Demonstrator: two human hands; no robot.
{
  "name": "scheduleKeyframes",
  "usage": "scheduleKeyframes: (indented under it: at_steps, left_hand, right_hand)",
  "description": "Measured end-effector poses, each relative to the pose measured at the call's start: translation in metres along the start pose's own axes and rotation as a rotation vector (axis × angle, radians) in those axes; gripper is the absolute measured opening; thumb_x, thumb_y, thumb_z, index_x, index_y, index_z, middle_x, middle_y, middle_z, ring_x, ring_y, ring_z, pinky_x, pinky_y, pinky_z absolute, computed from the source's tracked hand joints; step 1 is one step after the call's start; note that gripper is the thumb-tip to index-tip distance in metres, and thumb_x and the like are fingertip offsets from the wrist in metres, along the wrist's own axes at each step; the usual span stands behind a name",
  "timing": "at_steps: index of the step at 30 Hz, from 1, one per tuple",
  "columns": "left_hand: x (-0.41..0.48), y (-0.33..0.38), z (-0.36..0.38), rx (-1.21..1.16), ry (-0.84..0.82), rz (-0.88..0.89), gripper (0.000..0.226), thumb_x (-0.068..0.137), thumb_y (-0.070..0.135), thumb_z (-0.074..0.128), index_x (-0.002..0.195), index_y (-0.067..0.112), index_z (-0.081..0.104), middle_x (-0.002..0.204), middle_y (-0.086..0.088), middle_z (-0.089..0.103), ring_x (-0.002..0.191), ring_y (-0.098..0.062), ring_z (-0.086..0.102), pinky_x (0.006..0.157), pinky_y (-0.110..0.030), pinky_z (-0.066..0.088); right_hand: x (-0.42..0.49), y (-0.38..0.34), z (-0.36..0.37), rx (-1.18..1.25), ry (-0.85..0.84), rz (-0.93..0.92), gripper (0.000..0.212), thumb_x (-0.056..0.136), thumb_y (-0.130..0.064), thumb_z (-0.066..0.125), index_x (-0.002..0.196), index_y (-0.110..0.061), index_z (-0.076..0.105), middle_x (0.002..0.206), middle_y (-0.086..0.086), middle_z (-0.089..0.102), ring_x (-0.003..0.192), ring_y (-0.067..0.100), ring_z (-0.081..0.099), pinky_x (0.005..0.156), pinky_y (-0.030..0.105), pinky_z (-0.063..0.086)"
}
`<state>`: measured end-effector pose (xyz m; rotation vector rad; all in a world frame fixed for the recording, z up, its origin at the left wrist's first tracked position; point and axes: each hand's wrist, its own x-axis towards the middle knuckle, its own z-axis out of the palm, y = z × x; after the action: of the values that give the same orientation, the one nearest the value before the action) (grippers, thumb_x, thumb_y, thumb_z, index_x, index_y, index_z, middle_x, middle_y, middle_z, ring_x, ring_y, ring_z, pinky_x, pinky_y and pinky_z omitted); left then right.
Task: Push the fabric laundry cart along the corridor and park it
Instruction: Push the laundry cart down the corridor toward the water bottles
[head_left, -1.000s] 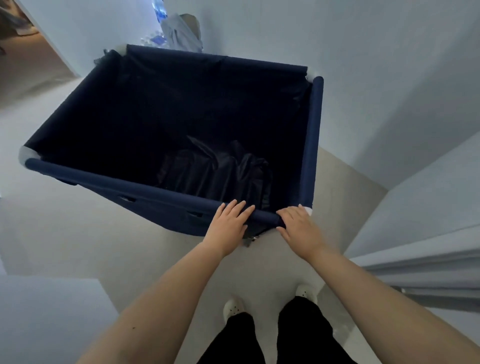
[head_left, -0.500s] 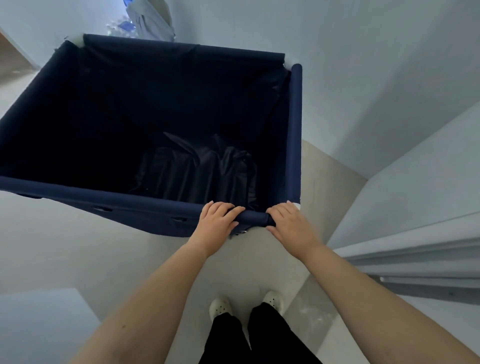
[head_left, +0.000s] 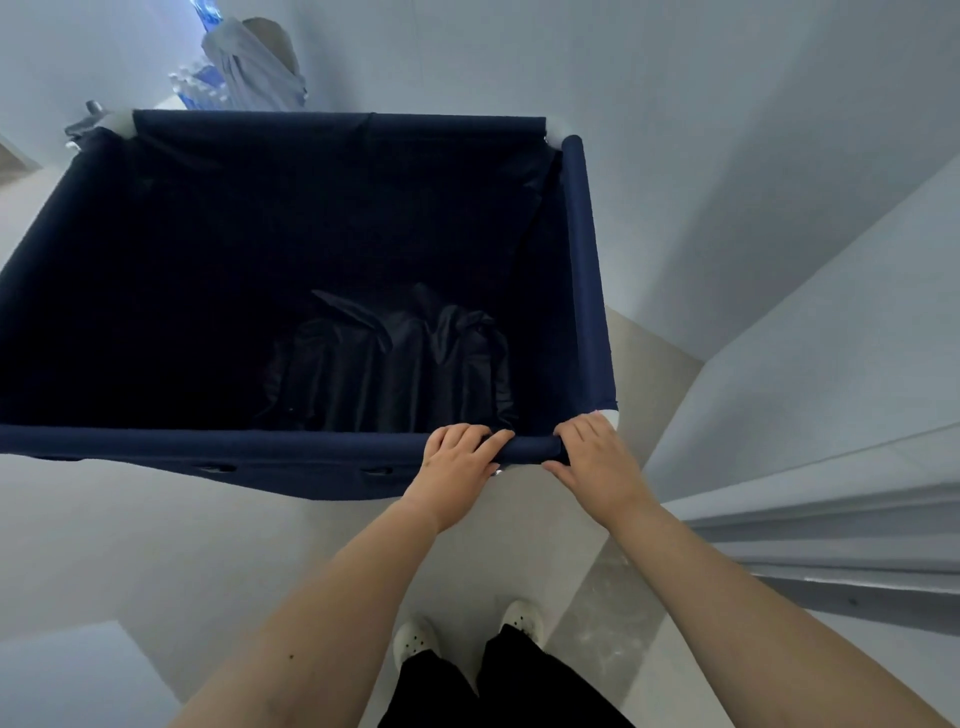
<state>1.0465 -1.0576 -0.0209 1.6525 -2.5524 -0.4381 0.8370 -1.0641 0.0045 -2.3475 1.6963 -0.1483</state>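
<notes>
A navy fabric laundry cart (head_left: 584, 270) with a padded tube rim fills the upper middle of the head view. Dark crumpled cloth (head_left: 395, 364) lies at its bottom. My left hand (head_left: 454, 460) is curled over the near rim rail, close to the near right corner. My right hand (head_left: 592, 457) grips the same rail right at that corner, a short gap from the left hand. Both forearms reach forward from the bottom of the frame. The cart's wheels are hidden under the fabric.
A white wall (head_left: 727, 182) runs close along the cart's right side. A grey ledge or rail (head_left: 831, 525) juts out at right. Beyond the cart's far left corner stand a pale bundled cloth (head_left: 254, 62) and packed water bottles (head_left: 200, 91). Pale floor (head_left: 130, 545) lies at left.
The cart has swung so its near rail now lies level across the view, with its right side nearer the wall. Both hands stay on the rail.
</notes>
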Motion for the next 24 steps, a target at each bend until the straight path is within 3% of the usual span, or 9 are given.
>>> scheduleKeyframes:
  at_steps: [24]
  left_hand:
    - [0.063, 0.150, 0.038, -0.152, -0.058, 0.114, 0.050, 0.096, 0.018, 0.036, 0.143, 0.023, 0.022, 0.133, -0.002, 0.042, 0.124, -0.022, 0.032, 0.111, -0.040, 0.012]
  right_hand:
    - [-0.067, 0.117, -0.034, -0.088, -0.023, 0.329, 0.042, 0.080, -0.043, 0.065, 0.103, -0.010, 0.052, 0.105, 0.005, 0.056, 0.104, 0.021, 0.045, 0.092, 0.030, 0.037]
